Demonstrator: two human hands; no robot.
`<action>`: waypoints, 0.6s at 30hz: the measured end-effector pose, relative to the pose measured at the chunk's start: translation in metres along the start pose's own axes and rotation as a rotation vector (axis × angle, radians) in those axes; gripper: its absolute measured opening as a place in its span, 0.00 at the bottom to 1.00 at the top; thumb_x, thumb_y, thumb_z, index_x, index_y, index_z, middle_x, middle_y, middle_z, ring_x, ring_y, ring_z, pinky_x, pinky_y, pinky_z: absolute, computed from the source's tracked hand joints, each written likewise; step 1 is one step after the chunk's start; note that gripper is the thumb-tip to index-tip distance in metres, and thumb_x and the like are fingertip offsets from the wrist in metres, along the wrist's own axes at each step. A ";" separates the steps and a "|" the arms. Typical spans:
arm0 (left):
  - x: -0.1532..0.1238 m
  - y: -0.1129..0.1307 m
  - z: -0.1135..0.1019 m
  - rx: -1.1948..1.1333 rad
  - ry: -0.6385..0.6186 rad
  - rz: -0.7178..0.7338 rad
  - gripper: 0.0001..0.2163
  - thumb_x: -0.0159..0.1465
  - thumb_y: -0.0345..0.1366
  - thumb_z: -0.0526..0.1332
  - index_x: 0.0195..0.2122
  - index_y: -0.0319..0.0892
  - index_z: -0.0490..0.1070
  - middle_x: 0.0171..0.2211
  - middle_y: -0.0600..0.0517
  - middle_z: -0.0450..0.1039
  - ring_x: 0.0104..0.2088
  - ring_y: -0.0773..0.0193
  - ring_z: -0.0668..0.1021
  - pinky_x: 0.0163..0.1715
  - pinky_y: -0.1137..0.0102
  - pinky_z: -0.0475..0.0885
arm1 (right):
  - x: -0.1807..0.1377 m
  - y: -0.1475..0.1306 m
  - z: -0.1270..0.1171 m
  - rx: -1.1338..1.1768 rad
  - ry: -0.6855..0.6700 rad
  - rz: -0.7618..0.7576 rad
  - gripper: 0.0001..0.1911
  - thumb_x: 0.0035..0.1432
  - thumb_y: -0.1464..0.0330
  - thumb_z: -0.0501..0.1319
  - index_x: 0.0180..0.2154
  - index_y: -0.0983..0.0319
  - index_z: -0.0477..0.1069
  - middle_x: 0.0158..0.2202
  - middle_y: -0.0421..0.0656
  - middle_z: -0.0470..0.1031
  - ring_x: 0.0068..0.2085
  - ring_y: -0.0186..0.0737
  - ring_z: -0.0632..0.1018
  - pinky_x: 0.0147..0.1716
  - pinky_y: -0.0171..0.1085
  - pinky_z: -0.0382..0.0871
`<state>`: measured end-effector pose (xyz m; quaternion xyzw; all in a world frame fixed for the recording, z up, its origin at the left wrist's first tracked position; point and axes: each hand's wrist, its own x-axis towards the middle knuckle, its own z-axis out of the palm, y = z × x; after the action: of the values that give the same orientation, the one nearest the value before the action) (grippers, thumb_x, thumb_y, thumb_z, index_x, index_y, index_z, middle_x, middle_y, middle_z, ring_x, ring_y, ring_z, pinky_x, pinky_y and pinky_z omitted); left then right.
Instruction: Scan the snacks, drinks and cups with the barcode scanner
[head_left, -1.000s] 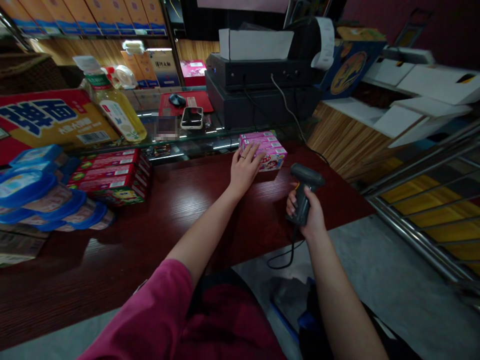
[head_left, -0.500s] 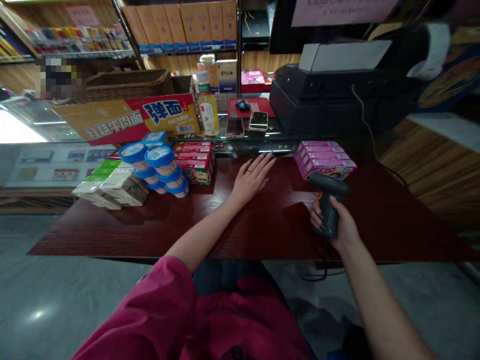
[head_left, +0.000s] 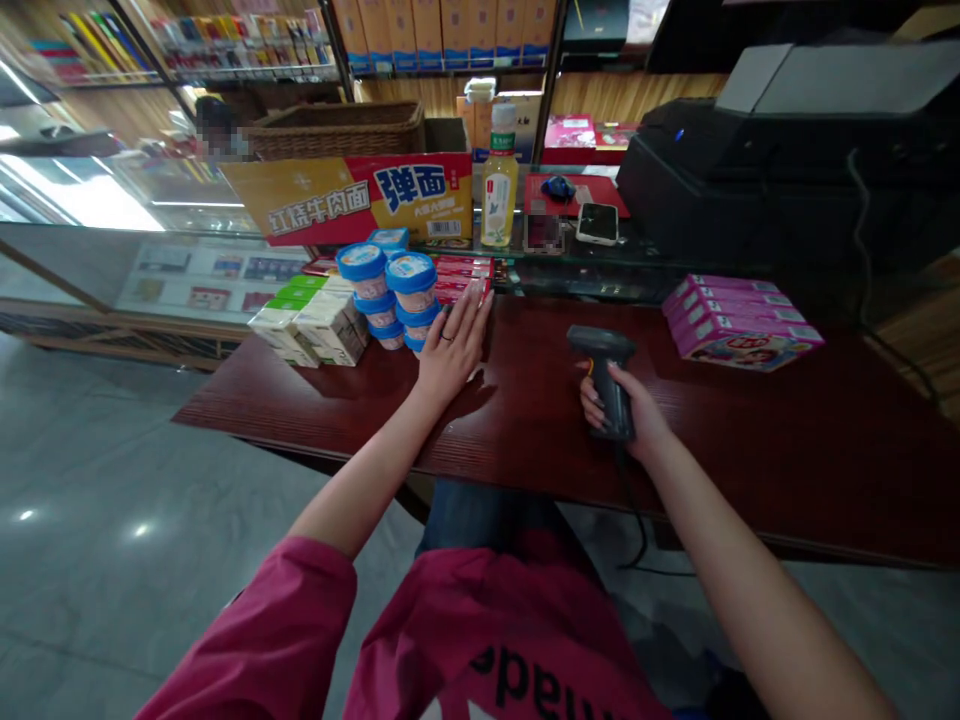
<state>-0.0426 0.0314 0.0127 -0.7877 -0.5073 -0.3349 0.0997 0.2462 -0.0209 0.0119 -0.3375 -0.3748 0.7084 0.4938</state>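
Note:
My left hand (head_left: 454,345) lies flat with fingers stretched out on the dark red counter (head_left: 525,440), its fingertips reaching the red boxes (head_left: 461,278) beside the blue-lidded cups (head_left: 394,290). My right hand (head_left: 626,410) is closed round the grip of a dark barcode scanner (head_left: 604,375), held upright above the counter, its cable hanging off the near edge. A stack of pink boxes (head_left: 739,325) sits on the counter to the right, apart from both hands.
Green and white cartons (head_left: 307,320) lie left of the cups. Behind, a glass case top carries a noodle carton (head_left: 352,198), a yellow bottle (head_left: 499,180), two phones (head_left: 598,222) and a black register (head_left: 780,170). Grey floor lies left.
My left hand has left the pink boxes and moved left across the counter to the red boxes by the cups. The view has swung left. The scanner stays in my right hand.

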 end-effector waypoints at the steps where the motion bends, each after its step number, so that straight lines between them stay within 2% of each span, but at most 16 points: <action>1: -0.001 -0.002 -0.007 -0.016 0.032 -0.017 0.28 0.74 0.33 0.51 0.75 0.51 0.53 0.74 0.51 0.52 0.75 0.55 0.57 0.76 0.54 0.42 | -0.001 -0.001 -0.001 0.002 0.004 0.001 0.20 0.59 0.54 0.67 0.46 0.60 0.74 0.24 0.35 0.65 0.18 0.30 0.63 0.14 0.30 0.61; 4: 0.001 -0.008 -0.037 -0.037 0.174 -0.145 0.26 0.73 0.40 0.56 0.73 0.51 0.59 0.74 0.51 0.53 0.76 0.51 0.53 0.76 0.49 0.36 | -0.003 -0.004 -0.003 0.017 0.012 0.006 0.18 0.60 0.54 0.67 0.45 0.60 0.74 0.24 0.35 0.64 0.18 0.30 0.62 0.15 0.30 0.60; 6: 0.008 -0.014 -0.059 -0.051 0.264 -0.252 0.29 0.72 0.45 0.59 0.73 0.48 0.58 0.75 0.49 0.51 0.77 0.49 0.47 0.76 0.48 0.34 | -0.003 -0.005 -0.001 0.015 0.007 0.014 0.17 0.60 0.55 0.66 0.44 0.60 0.75 0.24 0.36 0.64 0.19 0.31 0.62 0.15 0.30 0.61; 8: 0.016 -0.020 -0.078 -0.068 0.303 -0.315 0.33 0.69 0.48 0.62 0.73 0.46 0.56 0.76 0.48 0.49 0.77 0.49 0.42 0.76 0.48 0.34 | -0.003 -0.005 0.003 0.007 -0.007 0.024 0.17 0.61 0.55 0.66 0.44 0.60 0.75 0.24 0.36 0.64 0.19 0.31 0.62 0.15 0.30 0.60; 10: 0.024 -0.026 -0.091 -0.082 0.292 -0.324 0.35 0.66 0.48 0.66 0.72 0.47 0.58 0.76 0.49 0.47 0.77 0.50 0.38 0.76 0.47 0.35 | -0.004 -0.005 0.008 0.008 -0.030 0.031 0.17 0.61 0.55 0.65 0.44 0.60 0.75 0.25 0.37 0.64 0.19 0.31 0.61 0.15 0.30 0.60; 14: 0.030 -0.035 -0.098 -0.096 0.260 -0.285 0.28 0.64 0.47 0.69 0.65 0.51 0.69 0.76 0.51 0.50 0.77 0.51 0.37 0.76 0.44 0.37 | -0.007 -0.003 0.016 0.014 -0.079 0.040 0.18 0.60 0.54 0.66 0.44 0.60 0.75 0.25 0.37 0.64 0.19 0.31 0.61 0.15 0.30 0.59; 18: 0.026 -0.040 -0.091 -0.088 0.282 -0.206 0.20 0.65 0.48 0.67 0.58 0.53 0.74 0.73 0.51 0.58 0.77 0.49 0.47 0.75 0.44 0.38 | -0.010 0.001 0.021 -0.010 -0.106 0.063 0.19 0.59 0.54 0.67 0.45 0.60 0.74 0.25 0.37 0.65 0.19 0.31 0.61 0.15 0.31 0.58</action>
<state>-0.1089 0.0238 0.0903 -0.6803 -0.5512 -0.4725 0.1006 0.2306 -0.0346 0.0227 -0.3136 -0.3932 0.7385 0.4490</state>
